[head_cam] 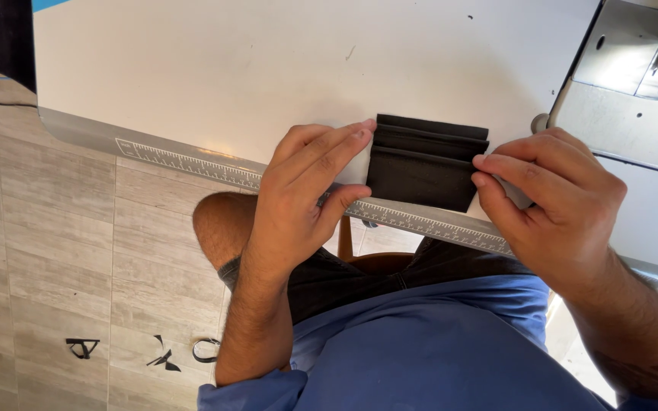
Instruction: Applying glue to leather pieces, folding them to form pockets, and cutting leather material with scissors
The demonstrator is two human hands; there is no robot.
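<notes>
A small stack of folded black fabric pieces [426, 164] lies on the white table [253, 68] at its near edge, stepped so that several edges show. My left hand [302, 198] presses its fingertips against the stack's left side, thumb on the table edge. My right hand [554, 202] touches the stack's right side with fingertips together, pinching at the fabric's edge.
A ruler strip [192, 164] runs along the table's near edge. A grey sewing machine [634, 84] stands at the right, its needle area at top right. Black fabric scraps [161, 356] lie on the tiled floor at lower left. My knees sit under the table.
</notes>
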